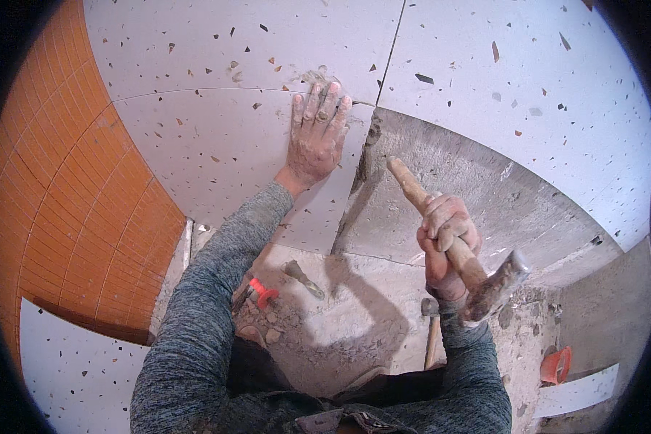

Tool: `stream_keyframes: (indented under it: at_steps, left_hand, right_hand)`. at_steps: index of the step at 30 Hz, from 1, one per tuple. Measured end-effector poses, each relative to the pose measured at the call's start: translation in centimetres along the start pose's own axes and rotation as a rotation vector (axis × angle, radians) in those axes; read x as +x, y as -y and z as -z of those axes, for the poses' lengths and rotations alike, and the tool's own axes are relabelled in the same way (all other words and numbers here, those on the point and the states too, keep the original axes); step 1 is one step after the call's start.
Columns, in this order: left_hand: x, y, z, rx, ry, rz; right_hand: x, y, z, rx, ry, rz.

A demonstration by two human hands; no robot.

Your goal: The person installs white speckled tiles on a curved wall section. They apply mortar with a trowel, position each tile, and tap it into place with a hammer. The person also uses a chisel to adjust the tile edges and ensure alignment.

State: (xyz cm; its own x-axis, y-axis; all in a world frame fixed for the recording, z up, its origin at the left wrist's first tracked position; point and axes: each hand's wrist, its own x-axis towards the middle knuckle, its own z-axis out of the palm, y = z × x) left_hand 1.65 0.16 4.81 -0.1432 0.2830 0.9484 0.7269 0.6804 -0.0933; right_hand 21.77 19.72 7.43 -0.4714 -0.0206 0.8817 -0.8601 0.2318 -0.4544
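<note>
My left hand (317, 137) lies flat, fingers stretched out, on a white speckled tile (217, 155). Its fingertips reach the joint with the tile above, close to the tile's right edge. In my right hand (447, 230) is a hammer (411, 186), gripped round its wooden handle. The dusty metal head points down toward my right forearm, while the free end of the handle points up and left. Beyond that end is a bare grey cement patch (456, 173), bordered by tiles to the left and above. Dust smudges mark the surface near my left fingertips.
Orange ribbed panelling (79, 173) stands at left, above a speckled tile piece (87, 372). On the dusty floor lie a scraper (304, 279), a red-guarded tool (263, 293), rubble (275, 329) and another hammer (432, 333). An orange-red cup (556, 366) sits at right.
</note>
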Motion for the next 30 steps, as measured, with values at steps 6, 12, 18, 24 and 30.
stream_keyframes:
  at_steps: [6, 12, 18, 24, 30]
  left_hand:
    - [0.2, -1.1, 0.0, -0.063, 0.026, 0.023]
    - [0.7, -2.2, 0.4, -0.076, 0.017, 0.028]
    - [1.2, -3.1, 0.4, -0.111, 0.017, 0.017]
    - [1.8, -3.7, 0.5, -0.245, -0.038, 0.006]
    - [2.0, -3.2, 0.8, -0.27, -0.145, -0.029]
  right_hand:
    - [0.9, 0.1, 0.9, 0.107, -0.08, -0.045]
    - [1.8, 0.2, 1.1, 0.13, -0.159, -0.088]
    - [1.8, 0.2, 1.2, 0.13, -0.158, -0.135]
    - [1.8, 0.0, 1.7, 0.202, -0.174, -0.216]
    - [1.8, 0.2, 2.9, 0.314, -0.195, -0.289]
